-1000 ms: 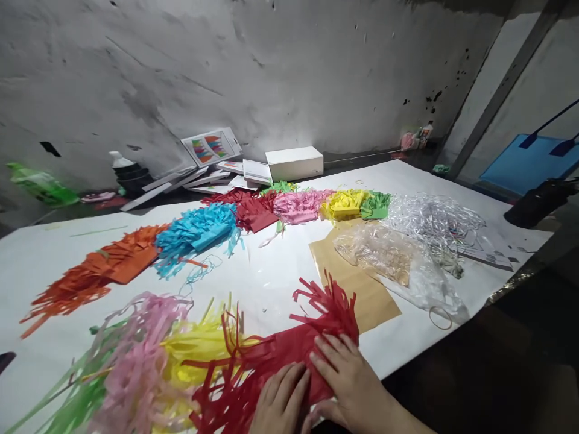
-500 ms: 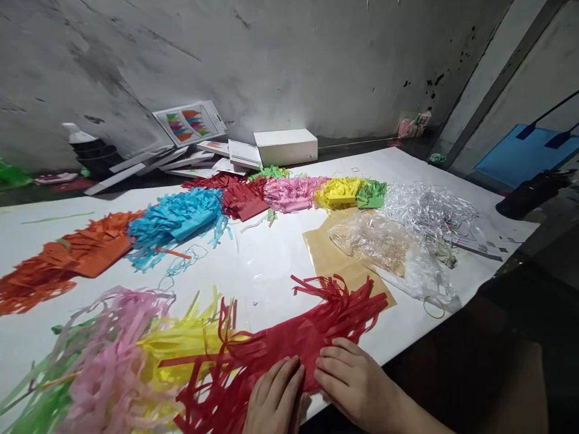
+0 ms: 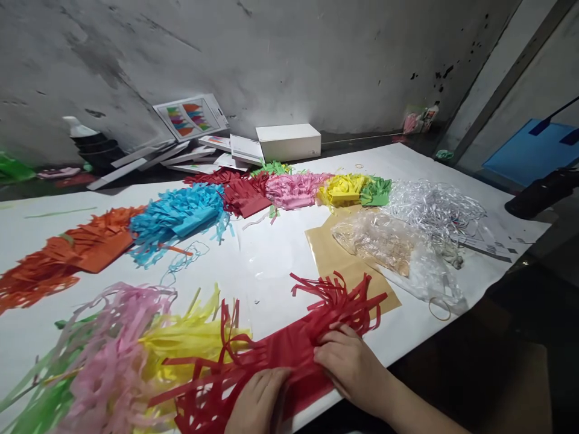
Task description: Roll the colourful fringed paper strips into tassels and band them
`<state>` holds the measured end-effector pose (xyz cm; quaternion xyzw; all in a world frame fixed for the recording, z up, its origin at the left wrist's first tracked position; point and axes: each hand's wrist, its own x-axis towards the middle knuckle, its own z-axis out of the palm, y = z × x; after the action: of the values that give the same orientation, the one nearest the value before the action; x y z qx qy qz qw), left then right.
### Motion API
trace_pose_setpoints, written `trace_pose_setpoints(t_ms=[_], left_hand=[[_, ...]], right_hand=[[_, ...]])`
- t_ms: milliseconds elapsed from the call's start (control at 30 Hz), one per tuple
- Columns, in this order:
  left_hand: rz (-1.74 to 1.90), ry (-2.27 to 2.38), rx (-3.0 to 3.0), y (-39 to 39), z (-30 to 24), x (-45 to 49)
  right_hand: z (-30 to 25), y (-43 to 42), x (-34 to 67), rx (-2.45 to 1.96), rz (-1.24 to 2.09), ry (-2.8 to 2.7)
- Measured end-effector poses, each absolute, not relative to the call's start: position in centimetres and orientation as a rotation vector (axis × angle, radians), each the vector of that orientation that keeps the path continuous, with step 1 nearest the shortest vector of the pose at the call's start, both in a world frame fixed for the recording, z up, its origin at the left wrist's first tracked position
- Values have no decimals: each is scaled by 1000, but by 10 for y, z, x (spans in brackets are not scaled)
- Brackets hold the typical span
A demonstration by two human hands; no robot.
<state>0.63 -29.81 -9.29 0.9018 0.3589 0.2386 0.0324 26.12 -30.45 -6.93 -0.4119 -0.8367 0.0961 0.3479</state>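
A red tissue paper sheet (image 3: 289,351) with fringed strips at both ends lies at the table's front edge. My left hand (image 3: 259,399) is closed on its near left part, the thumb mostly out of sight. Farther right, my right hand (image 3: 342,360) holds the sheet near its right fringe, fingers curled over the paper. Between my hands, the plain near part of the sheet hangs toward the table edge. Yellow fringed paper (image 3: 181,346) touches the red strips on the left, and pink fringed paper (image 3: 115,355) lies beside it.
Behind are bundles of orange (image 3: 97,241), blue (image 3: 181,211), pink (image 3: 296,188) and yellow (image 3: 344,188) fringed paper. A brown sheet (image 3: 323,241), a clear plastic bag (image 3: 384,238) and a rubber band (image 3: 439,308) lie right. A white box (image 3: 289,143) stands by the wall.
My hands have moved apart, the left one down and leftward, the right one slightly up. More of the red sheet's near part shows between them.
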Motion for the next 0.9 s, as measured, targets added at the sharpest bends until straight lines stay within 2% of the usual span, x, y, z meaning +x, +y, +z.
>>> trace_pose_setpoints(t_ms=[200,333,500,600,667,733,833,900], left_hand=[[635,1471,2299,-275,-70,26],[539,1480,2212,-269,-72,30],[595,1425,2240,-277,-77,22],[602,1424,2256,-277,-75,20],[587,1456,2260,-276,-73,21],[563,1484,2257,-274,-71,24],[556,1508,2226,-272,-69,28],[532,1527,2169,-271,-69,29]], right_hand=[[-57,-287,246,-1465,422,-2019],[-48,-283,246,-1556,466,-2117],[-50,-284,286,-1940,259,-1969],[-51,-286,317,-2070,-53,-1792],[-46,-288,324,-1954,-296,-1677],[-39,-291,314,-1633,-337,-1755],[-33,-293,278,-1193,-1,-2138],[-36,-291,257,-1198,211,-2299]])
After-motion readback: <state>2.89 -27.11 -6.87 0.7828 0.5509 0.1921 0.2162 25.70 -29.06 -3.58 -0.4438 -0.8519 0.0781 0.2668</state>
